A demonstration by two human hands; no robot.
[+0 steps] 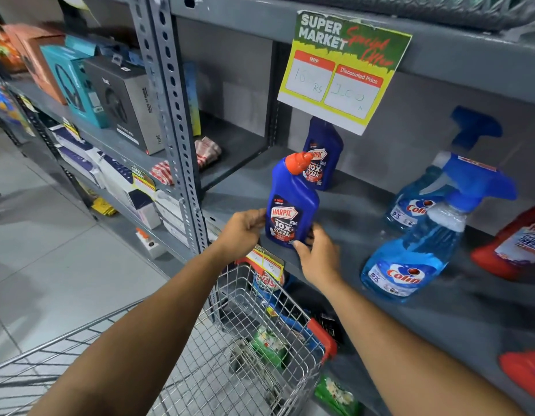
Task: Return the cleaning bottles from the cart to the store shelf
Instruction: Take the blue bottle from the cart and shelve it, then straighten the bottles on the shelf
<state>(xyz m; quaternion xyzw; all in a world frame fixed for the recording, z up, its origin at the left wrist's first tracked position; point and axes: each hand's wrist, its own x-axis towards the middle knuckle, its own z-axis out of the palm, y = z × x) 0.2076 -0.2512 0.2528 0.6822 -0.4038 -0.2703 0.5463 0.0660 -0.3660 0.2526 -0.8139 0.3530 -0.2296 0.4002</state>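
Both hands are gripping one blue Harpic toilet-cleaner bottle (pixel 291 202) at its base, upright, just above the front edge of the grey store shelf (pixel 344 205). The left hand (pixel 245 229) is clasping the left side; the right hand (pixel 317 253) is cupping the lower right corner. The rigid plastic body is probably liquid-heavy and smooth, so supporting it low is advisable. Count on the shelf: one more Harpic bottle (pixel 323 154) and two Colin spray bottles (pixel 410 256). The wire cart (pixel 260 334) is standing below.

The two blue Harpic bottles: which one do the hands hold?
The front Harpic bottle, with its red cap visible, held at its base by the left hand and right hand. The rear Harpic bottle stands untouched beneath the price sign.
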